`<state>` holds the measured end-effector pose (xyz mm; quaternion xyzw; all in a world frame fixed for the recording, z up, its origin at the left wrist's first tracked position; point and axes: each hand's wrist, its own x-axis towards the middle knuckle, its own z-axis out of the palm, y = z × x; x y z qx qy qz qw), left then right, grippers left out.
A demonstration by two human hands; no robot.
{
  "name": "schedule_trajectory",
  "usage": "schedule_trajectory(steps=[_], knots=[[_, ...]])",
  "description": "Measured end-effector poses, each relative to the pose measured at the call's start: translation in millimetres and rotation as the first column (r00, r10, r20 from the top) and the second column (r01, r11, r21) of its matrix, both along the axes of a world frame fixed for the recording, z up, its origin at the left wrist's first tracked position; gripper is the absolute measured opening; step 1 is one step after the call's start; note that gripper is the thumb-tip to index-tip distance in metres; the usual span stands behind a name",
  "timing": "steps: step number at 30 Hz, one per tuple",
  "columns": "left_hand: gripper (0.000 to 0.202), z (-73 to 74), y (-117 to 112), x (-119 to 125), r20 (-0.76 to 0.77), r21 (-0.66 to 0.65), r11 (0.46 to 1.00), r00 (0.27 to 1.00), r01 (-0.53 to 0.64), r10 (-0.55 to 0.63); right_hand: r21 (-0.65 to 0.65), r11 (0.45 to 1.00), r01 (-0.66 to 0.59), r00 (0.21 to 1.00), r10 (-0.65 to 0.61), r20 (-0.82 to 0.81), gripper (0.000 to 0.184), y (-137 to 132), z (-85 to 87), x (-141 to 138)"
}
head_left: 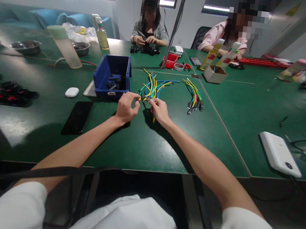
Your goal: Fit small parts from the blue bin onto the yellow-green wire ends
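Note:
A bundle of yellow, green and blue wires [154, 86] lies on the green table [143, 143] in front of me. My left hand [127, 108] pinches the near end of a yellow wire at the bundle's left edge. My right hand [158, 109] is curled around another wire end, with a yellow piece hanging below its fingers. A second wire bundle [194, 95] with black connectors lies to the right, untouched. A blue bin [113, 76] holding black parts stands just left of my left hand.
A black phone [77, 117] and a white earbud case [72, 92] lie at the left. A white power bank [280, 153] rests at the right. Two people sit across the table by a cardboard box [215, 74] and a red tray [169, 60]. Bottles [65, 47] stand far left.

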<state>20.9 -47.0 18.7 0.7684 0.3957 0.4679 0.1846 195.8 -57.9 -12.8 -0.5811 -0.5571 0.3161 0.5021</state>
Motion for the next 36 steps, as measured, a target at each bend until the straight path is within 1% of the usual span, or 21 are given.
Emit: schedule_trajectory(steps=[3, 5, 9, 11, 13, 17, 21, 26, 29, 32, 36], knots=[[0.021, 4.7, 11, -11, -0.044, 0.118, 0.981, 0.987, -0.151, 0.157, 0.002, 1.0, -0.001, 1.0, 0.001, 0.005, 0.034, 1, -1.1, -1], [0.027, 7.8, 17, -17, -0.057, 0.171, 0.96, 0.97, -0.222, 0.234, 0.004, 1.0, 0.007, 1.0, -0.007, 0.005, 0.034, 1, -0.7, -1], [0.035, 8.1, 31, -23, -0.134, 0.191, 0.916, 0.915, -0.353, 0.381, 0.002, 1.0, 0.012, 1.0, -0.012, 0.007, 0.032, 0, 0.8, -1], [0.037, 4.8, 37, -25, -0.184, 0.177, 0.904, 0.889, -0.389, 0.419, 0.011, 1.0, 0.007, 1.0, -0.007, 0.02, 0.032, 0, 0.9, -1], [0.037, 0.6, 43, -27, -0.256, 0.143, 0.902, 0.866, -0.406, 0.431, 0.023, 1.0, 0.006, 0.999, -0.007, 0.031, 0.032, 0, 0.6, 0], [0.037, -3.2, 49, -30, -0.396, 0.089, 0.919, 0.833, -0.385, 0.388, 0.022, 1.0, 0.006, 0.999, -0.007, 0.036, 0.032, 1, 0.0, -1], [0.044, 0.6, 52, -34, -0.5, 0.115, 0.919, 0.778, -0.376, 0.381, 0.012, 1.0, 0.01, 0.999, -0.01, 0.033, 0.03, 0, 1.7, -2], [0.057, 6.6, 58, -37, -0.575, 0.137, 0.913, 0.72, -0.384, 0.389, 0.007, 1.0, 0.015, 0.999, -0.015, 0.035, 0.029, -4, 5.0, -3], [0.066, 10.4, 60, -37, -0.657, 0.132, 0.902, 0.645, -0.411, 0.391, 0.033, 0.999, 0.019, 0.999, -0.021, 0.039, 0.03, -4, 5.7, -4], [0.067, 14.0, 60, -35, -0.716, 0.152, 0.89, 0.573, -0.43, 0.399, 0.043, 0.999, 0.02, 0.999, -0.022, 0.037, 0.03, -5, 5.7, -5], [0.064, 16.5, 58, -34, -0.741, 0.166, 0.891, 0.542, -0.423, 0.396, 0.043, 0.999, 0.018, 0.999, -0.02, 0.049, 0.029, -4, 5.0, -5]])
